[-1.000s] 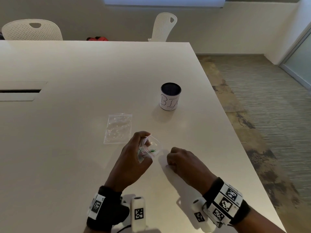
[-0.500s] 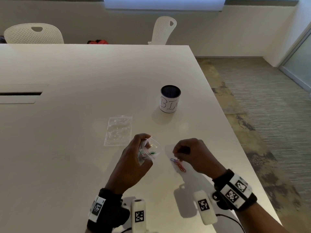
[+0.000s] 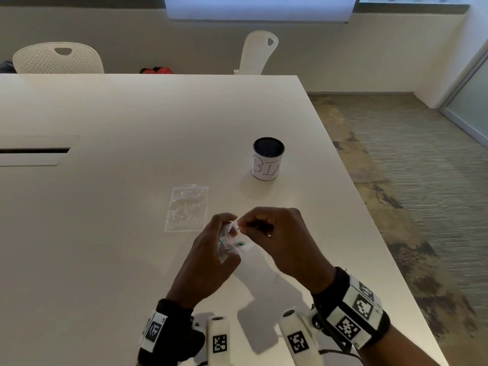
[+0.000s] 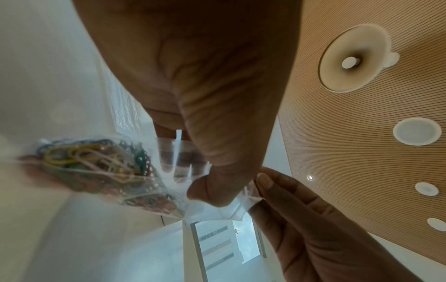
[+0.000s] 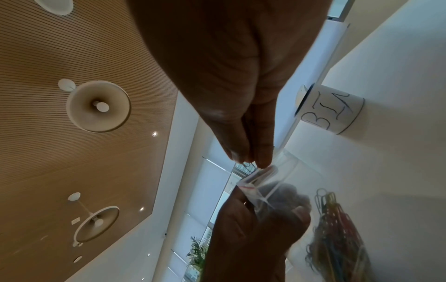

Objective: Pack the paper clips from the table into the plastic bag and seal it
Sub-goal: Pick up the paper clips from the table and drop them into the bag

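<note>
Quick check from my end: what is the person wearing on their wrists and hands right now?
Both hands are bare, without gloves. The left hand has a black wrist strap with a white panel carrying a black square marker. The right hand has a black strap with several white panels of the same markers. A white cylindrical camera unit with its own marker sits by each wrist, and a thin dark cable runs from the right one.

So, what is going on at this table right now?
A person is filling a small clear plastic bag with coloured paper clips. The left hand grips the bag above the white table, while the right hand pinches at its open mouth. A second clear bag lies flat beside a labelled cylindrical bin.
</note>
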`<state>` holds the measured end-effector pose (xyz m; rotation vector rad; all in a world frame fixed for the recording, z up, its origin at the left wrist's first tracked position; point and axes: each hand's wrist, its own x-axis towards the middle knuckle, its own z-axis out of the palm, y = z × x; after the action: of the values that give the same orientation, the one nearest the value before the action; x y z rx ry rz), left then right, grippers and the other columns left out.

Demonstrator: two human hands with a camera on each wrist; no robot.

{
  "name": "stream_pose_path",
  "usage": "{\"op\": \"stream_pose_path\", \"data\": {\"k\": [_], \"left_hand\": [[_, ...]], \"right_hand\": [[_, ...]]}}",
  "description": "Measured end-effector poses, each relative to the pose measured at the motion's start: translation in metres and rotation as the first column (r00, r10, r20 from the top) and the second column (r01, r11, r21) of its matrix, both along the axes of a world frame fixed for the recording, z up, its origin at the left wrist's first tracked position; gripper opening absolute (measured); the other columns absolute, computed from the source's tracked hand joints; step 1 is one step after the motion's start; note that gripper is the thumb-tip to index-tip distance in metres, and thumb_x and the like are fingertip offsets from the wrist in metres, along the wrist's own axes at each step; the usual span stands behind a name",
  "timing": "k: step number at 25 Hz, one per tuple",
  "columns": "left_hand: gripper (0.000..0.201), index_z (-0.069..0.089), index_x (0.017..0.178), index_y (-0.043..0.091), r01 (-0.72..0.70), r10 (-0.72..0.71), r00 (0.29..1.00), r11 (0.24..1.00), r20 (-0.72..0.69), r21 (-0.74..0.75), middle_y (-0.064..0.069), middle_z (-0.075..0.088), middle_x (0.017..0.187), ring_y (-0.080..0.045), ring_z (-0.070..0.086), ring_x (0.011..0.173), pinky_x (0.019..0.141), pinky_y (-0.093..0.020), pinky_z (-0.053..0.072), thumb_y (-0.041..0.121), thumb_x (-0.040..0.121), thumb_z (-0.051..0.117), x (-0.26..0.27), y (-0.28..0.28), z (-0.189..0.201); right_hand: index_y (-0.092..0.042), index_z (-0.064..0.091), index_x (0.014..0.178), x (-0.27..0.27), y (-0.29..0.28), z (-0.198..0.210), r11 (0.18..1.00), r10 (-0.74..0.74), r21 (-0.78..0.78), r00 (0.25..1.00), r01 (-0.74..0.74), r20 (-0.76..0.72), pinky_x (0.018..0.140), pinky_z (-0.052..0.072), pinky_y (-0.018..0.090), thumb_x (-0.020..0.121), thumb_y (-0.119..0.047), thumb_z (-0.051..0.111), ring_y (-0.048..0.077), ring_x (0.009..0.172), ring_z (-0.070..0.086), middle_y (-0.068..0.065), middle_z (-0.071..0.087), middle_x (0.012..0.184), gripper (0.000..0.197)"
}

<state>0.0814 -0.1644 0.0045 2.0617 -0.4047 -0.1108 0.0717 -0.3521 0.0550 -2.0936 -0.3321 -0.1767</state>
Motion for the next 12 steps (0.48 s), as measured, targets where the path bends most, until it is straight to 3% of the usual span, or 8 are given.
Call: {"op": "stream_pose_path", "data": {"k": [4, 7, 9, 12], "left_hand": [[0.063, 0.043, 0.127, 0.036, -0.008, 0.007, 0.999, 1.000, 0.036, 0.011, 0.020, 0.060, 0.110, -0.001, 0.063, 0.103, 0.079, -0.009, 0.052, 0.007, 0.082, 0.076, -0.001, 0.001, 0.000], [0.061, 0.047, 0.131, 0.030, -0.014, 0.014, 0.999, 1.000, 0.045, 0.006, 0.017, 0.062, 0.110, -0.003, 0.063, 0.105, 0.082, -0.008, 0.049, 0.006, 0.081, 0.074, -0.001, 0.002, -0.001], [0.063, 0.047, 0.133, 0.031, -0.020, 0.019, 0.999, 1.000, 0.043, 0.010, 0.017, 0.062, 0.110, -0.002, 0.063, 0.107, 0.084, -0.007, 0.048, 0.005, 0.082, 0.073, -0.001, 0.002, -0.001], [0.063, 0.047, 0.133, 0.031, -0.017, 0.016, 0.999, 1.000, 0.028, 0.010, 0.018, 0.061, 0.111, 0.004, 0.062, 0.106, 0.082, -0.004, 0.047, 0.005, 0.083, 0.073, -0.001, 0.001, 0.001]], "right_hand": [[-0.014, 0.082, 0.105, 0.003, -0.008, 0.007, 0.999, 0.005, -0.035, 0.998, -0.003, 0.060, 0.080, 0.058, 0.011, 0.090, -0.010, 0.078, -0.001, 0.084, 0.075, -0.005, 0.082, 0.095, 0.015], [-0.015, 0.081, 0.102, 0.006, -0.027, 0.005, 0.996, -0.068, -0.054, 0.997, 0.070, 0.032, 0.080, 0.059, 0.015, 0.089, -0.012, 0.078, 0.000, 0.081, 0.074, -0.008, 0.080, 0.091, 0.014], [-0.018, 0.078, 0.109, 0.006, -0.045, -0.004, 0.985, -0.082, -0.158, 0.990, 0.063, -0.116, 0.079, 0.061, 0.024, 0.087, -0.020, 0.081, 0.003, 0.084, 0.073, -0.008, 0.078, 0.098, 0.022], [-0.030, 0.056, 0.142, -0.003, -0.061, -0.024, 0.854, -0.026, -0.486, 0.919, -0.185, -0.394, 0.094, 0.056, 0.030, 0.080, -0.043, 0.083, 0.007, 0.108, 0.063, -0.007, 0.063, 0.133, 0.069]]}}
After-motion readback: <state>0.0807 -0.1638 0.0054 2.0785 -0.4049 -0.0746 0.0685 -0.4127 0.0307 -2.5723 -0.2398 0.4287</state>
